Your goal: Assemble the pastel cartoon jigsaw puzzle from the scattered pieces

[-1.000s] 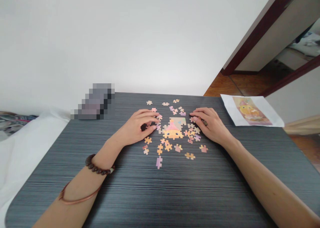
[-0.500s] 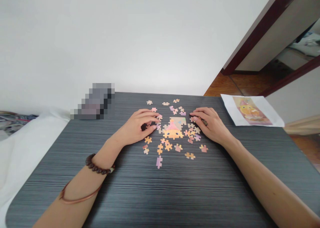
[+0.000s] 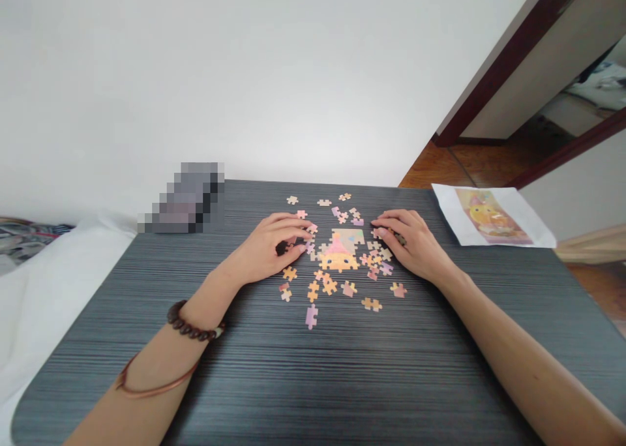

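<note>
Table [image 3: 313, 381] bears puzzle pieces [image 3: 342, 247]; left hand [image 3: 271, 247], right hand [image 3: 415, 245] beside.

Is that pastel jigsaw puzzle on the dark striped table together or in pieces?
Partly together: a joined pink-and-yellow section shows two eyes, while loose, knobbed, multicoloured pieces surround it.

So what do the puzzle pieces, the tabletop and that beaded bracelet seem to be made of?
The puzzle pieces: probably printed cardboard, though thin wood is possible; flat, colourful, with cut interlocking edges. The tabletop: perhaps laminate, dark with fine streaks and a soft sheen. The beaded bracelet: likely smooth wood or seeds, its beads round and dark brown.
</note>
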A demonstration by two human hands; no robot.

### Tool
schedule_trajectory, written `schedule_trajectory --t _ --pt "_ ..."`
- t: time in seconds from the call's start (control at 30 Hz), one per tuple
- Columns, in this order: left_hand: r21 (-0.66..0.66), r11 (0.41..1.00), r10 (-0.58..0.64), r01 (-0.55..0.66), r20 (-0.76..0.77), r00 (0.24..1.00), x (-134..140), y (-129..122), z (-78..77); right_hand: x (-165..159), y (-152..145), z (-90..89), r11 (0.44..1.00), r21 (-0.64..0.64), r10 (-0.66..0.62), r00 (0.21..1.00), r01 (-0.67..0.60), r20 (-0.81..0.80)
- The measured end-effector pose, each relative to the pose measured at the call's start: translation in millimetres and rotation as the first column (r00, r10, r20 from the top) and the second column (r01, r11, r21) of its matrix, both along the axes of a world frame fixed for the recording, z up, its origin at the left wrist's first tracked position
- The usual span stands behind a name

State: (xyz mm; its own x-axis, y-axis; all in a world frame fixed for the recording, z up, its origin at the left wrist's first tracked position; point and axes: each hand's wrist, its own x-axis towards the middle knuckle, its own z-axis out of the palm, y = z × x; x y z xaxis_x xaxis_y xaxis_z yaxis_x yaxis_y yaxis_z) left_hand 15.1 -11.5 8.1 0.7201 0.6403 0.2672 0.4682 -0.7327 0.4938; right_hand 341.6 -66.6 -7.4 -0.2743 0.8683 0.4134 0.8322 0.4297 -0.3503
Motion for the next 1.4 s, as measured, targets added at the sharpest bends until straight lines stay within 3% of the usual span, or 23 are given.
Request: schedule_trajectory --t 0.9,1.4 --pt "0.035 0.998 0.045 -0.047 0.043 0.998 0.8 -2.8 0.0 0.6 0.1 -1.2 1.0 0.003 0.001 1.0 -0.001 0.002" --pt "0.037 0.999 -0.018 0.018 0.003 1.0 -1.3 -2.8 0.7 1.2 0.8 -1.5 1.0 0.028 0.014 1.0 -0.014 -0.004"
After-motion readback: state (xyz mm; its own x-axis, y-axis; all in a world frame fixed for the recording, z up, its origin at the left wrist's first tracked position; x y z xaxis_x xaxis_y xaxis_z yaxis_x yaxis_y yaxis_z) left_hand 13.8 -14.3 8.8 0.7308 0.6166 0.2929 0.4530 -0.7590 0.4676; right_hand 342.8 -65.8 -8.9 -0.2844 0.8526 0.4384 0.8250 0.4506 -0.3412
